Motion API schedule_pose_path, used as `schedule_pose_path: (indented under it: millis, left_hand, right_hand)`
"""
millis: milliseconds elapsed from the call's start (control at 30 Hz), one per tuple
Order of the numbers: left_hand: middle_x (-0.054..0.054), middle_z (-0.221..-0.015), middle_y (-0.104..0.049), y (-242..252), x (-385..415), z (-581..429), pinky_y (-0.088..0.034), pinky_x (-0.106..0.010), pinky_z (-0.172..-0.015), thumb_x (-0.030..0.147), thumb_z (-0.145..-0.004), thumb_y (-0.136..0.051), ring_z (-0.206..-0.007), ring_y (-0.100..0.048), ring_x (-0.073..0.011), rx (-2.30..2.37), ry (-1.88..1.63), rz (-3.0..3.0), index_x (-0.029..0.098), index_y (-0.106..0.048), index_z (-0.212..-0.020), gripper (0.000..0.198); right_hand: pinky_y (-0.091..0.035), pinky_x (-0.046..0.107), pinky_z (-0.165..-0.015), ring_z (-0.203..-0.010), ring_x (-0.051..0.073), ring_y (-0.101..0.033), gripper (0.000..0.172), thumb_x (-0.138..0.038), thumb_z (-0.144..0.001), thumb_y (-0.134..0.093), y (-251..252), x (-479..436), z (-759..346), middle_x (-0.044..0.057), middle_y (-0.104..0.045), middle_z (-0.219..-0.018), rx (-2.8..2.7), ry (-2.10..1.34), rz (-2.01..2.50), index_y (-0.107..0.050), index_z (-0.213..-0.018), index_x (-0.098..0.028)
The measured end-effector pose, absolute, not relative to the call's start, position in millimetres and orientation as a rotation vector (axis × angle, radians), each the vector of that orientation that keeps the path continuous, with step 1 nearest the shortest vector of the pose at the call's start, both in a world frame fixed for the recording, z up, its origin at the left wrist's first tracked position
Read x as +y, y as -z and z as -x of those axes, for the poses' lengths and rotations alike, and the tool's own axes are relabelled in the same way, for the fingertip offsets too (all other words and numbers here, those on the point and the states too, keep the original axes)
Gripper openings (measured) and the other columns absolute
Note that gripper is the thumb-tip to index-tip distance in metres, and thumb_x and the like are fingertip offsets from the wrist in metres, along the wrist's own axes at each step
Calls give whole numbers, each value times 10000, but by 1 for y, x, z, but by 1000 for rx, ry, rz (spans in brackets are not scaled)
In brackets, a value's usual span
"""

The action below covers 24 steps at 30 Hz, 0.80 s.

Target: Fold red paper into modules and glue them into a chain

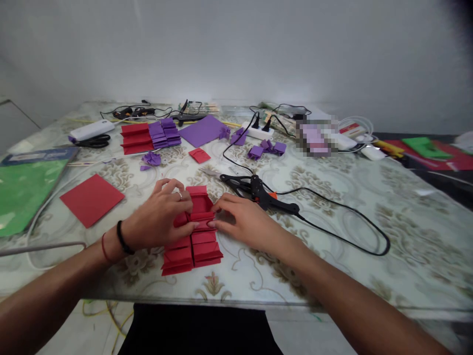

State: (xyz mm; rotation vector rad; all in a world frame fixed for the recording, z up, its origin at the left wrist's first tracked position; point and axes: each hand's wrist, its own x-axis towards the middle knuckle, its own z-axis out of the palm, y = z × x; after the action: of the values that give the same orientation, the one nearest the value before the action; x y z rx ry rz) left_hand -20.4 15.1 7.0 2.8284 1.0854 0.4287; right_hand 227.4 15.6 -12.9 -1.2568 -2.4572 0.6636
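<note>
A pleated red paper piece (206, 250), made of two folded columns side by side, lies on the table in front of me. My left hand (162, 212) rests over its left column, fingers curled, with the thumb pressing near the middle seam. At its right edge, my right hand (242, 217) pinches a fold between thumb and fingers. Part of the paper is covered by both hands. To the right lies a black glue gun (264, 195) with its cord, its front end against a pair of scissors (232, 183). A flat red paper square (92, 199) is at my left.
Farther back are a red and purple pleated piece (136, 138), purple paper (203, 130), small purple folded shapes (254, 152), a small red folded piece (200, 155) and a white power strip (258, 131). Green paper (29, 192) lies far left. The glue gun's cord loops across the right side.
</note>
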Motion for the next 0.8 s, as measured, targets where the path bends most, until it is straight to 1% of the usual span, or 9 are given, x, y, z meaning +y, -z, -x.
schedule_pose_path:
  millis: [133,267,367,433,467,533,600,667,800]
  left_hand:
    - [-122,-1009,-726,-7,15,21,-402,-557,-998,325,-930,-681,-1077,-569,-334,1065,-431,-2803,178,-672,-829,179]
    - [-116,-1043,-706,-6,14,21,-414,-522,-1003,283,-965,-652,-1111,-565,-313,1007,-439,-2740,176,-670,-845,162]
    - [-115,-1142,-661,-7,12,19,-417,-511,-1023,277,-957,-669,-1142,-565,-300,1021,-520,-2674,190,-673,-925,93]
    - [-120,-1189,-613,-8,11,18,-432,-500,-1011,281,-939,-688,-1116,-573,-286,1082,-564,-2627,190,-653,-985,108]
    - [-116,-1166,-602,-8,11,17,-443,-492,-989,293,-931,-696,-1075,-579,-276,1124,-568,-2611,187,-630,-987,136]
    - [-82,-1044,-602,-7,11,16,-460,-471,-924,339,-923,-706,-960,-575,-253,1192,-539,-2603,187,-570,-942,204]
    - [-52,-944,-604,-6,12,16,-459,-460,-883,391,-922,-705,-902,-559,-245,1218,-494,-2614,197,-526,-892,266]
    - [-52,-918,-624,-4,13,17,-454,-462,-886,409,-928,-700,-918,-562,-253,1194,-460,-2621,197,-534,-877,274]
    - [-66,-942,-689,-2,15,18,-443,-481,-939,362,-938,-706,-969,-593,-265,1132,-448,-2635,193,-615,-867,204]
  right_hand:
    - [-502,354,-866,-1009,239,-683,123,-251,-958,-739,11,15,-227,83,-714,-1101,-2457,-668,1261,-721,-1047,-168]
    - [-497,336,-833,-972,225,-676,109,-251,-951,-750,12,15,-227,74,-709,-1089,-2434,-674,1255,-720,-1022,-174]
    - [-496,320,-796,-903,203,-665,85,-236,-942,-757,13,15,-228,70,-700,-1067,-2393,-694,1231,-715,-979,-172]
    - [-495,313,-770,-860,192,-656,75,-226,-939,-758,13,15,-228,67,-695,-1040,-2364,-706,1209,-713,-952,-168]
    - [-497,313,-770,-851,190,-655,74,-222,-936,-761,13,15,-228,65,-693,-1027,-2350,-709,1196,-713,-947,-167]
    - [-506,316,-783,-850,187,-658,65,-206,-931,-763,13,15,-228,63,-696,-1022,-2327,-720,1162,-716,-957,-169]
    - [-519,313,-794,-848,179,-663,80,-182,-926,-763,13,15,-228,62,-704,-1040,-2304,-751,1128,-719,-992,-174]
    - [-531,306,-789,-839,170,-668,141,-168,-918,-769,12,14,-228,58,-720,-1062,-2280,-806,1110,-716,-1048,-179]
    - [-542,307,-791,-837,168,-684,278,-166,-894,-799,9,13,-226,53,-763,-1107,-2251,-895,1138,-697,-1152,-186]
